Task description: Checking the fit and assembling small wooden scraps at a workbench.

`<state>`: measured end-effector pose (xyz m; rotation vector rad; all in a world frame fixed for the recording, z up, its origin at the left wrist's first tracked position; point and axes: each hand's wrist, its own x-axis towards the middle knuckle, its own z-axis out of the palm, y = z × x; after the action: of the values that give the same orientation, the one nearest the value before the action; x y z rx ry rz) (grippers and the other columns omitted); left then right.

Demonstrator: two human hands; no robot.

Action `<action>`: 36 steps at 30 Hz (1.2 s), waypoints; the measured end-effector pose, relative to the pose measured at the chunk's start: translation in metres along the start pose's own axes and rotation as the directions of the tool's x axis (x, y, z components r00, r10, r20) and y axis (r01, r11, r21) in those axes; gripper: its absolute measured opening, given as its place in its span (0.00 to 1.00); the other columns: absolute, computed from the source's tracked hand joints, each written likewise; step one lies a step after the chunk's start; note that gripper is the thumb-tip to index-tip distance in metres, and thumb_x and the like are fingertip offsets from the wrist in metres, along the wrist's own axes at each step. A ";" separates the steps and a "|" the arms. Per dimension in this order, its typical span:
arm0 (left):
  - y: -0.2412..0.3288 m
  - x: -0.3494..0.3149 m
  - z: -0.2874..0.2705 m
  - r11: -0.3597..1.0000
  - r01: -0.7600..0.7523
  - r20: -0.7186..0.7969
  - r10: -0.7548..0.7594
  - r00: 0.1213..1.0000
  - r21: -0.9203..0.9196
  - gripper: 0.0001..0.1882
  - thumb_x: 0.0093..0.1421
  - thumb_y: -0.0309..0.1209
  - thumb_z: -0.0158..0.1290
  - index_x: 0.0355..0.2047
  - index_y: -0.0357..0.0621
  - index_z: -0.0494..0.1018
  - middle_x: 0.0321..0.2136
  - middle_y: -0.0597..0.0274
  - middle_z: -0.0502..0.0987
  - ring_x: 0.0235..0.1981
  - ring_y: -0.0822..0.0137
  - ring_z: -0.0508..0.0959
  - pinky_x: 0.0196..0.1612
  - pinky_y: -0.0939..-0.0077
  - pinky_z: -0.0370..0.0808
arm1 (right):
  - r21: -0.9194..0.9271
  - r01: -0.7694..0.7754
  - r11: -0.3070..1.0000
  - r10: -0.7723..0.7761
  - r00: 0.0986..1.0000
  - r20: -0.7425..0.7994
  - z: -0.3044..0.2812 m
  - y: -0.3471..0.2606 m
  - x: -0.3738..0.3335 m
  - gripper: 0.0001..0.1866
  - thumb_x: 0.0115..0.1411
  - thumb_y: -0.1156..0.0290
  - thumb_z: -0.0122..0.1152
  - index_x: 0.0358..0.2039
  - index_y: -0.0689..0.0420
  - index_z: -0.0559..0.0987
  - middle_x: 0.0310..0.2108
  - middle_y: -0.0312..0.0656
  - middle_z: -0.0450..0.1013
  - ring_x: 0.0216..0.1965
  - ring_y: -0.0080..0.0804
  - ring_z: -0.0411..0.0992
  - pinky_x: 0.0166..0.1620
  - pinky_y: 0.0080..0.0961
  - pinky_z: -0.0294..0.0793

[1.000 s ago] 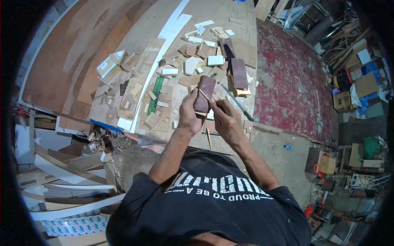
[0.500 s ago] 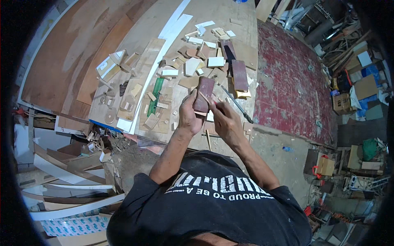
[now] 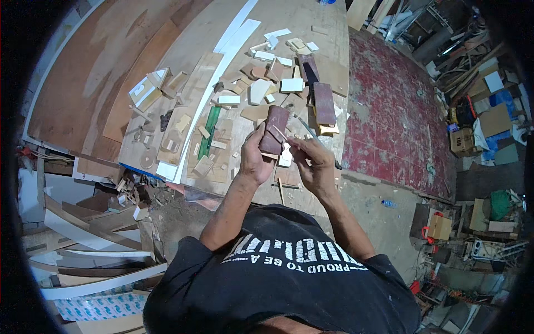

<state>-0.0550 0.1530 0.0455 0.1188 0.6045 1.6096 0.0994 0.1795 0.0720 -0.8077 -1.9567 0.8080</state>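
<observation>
A sanding block wrapped in reddish-brown sandpaper rests in my left hand, whose fingers curl around its left side. Across the block's face lies a thin, pale wooden stick, slanting down to the right. My right hand pinches its lower right end between thumb and fingertips, just right of the block. Both hands are held over the near part of the worktable. Beyond my right hand, another sandpaper-covered block lies on the table.
Several wood offcuts are scattered over the table, with a green strip at left. A dark-handled tool lies partly behind my right hand. A pencil-like stick is near the front edge. Red-painted flooring borders the right side.
My right hand has shifted slightly right and down, its fingers drawn back from the sanding block's face. The left hand and block stay nearly in place.
</observation>
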 end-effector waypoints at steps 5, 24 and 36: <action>0.000 -0.001 0.000 1.000 -0.011 0.050 0.010 0.999 0.006 0.18 0.68 0.39 0.43 0.50 0.41 0.70 0.40 0.60 0.77 0.40 0.66 0.77 0.45 0.71 0.73 | 0.178 -0.077 0.981 0.069 0.996 0.053 0.005 0.013 0.000 0.14 0.56 0.85 0.59 0.42 0.59 0.82 0.29 0.40 0.76 0.27 0.21 0.73 0.30 0.18 0.72; 0.007 -0.003 0.006 0.996 -0.066 0.046 0.063 0.997 0.065 0.18 0.68 0.39 0.42 0.49 0.39 0.69 0.40 0.58 0.76 0.41 0.65 0.77 0.47 0.69 0.73 | -0.092 0.058 0.994 -0.059 0.998 0.000 0.002 -0.005 -0.010 0.17 0.53 0.86 0.60 0.44 0.60 0.80 0.31 0.47 0.76 0.30 0.34 0.76 0.30 0.23 0.73; -0.003 0.005 -0.002 0.994 -0.076 0.040 0.073 0.997 0.081 0.20 0.69 0.41 0.40 0.49 0.37 0.69 0.38 0.56 0.76 0.39 0.64 0.77 0.44 0.68 0.73 | -0.296 0.293 0.909 -0.266 0.955 0.129 0.006 0.007 -0.014 0.29 0.46 0.86 0.58 0.53 0.60 0.74 0.30 0.47 0.69 0.30 0.41 0.70 0.31 0.33 0.71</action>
<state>-0.0537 0.1568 0.0409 0.2342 0.6444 1.6517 0.1015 0.1713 0.0575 -0.6556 -2.2487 0.3712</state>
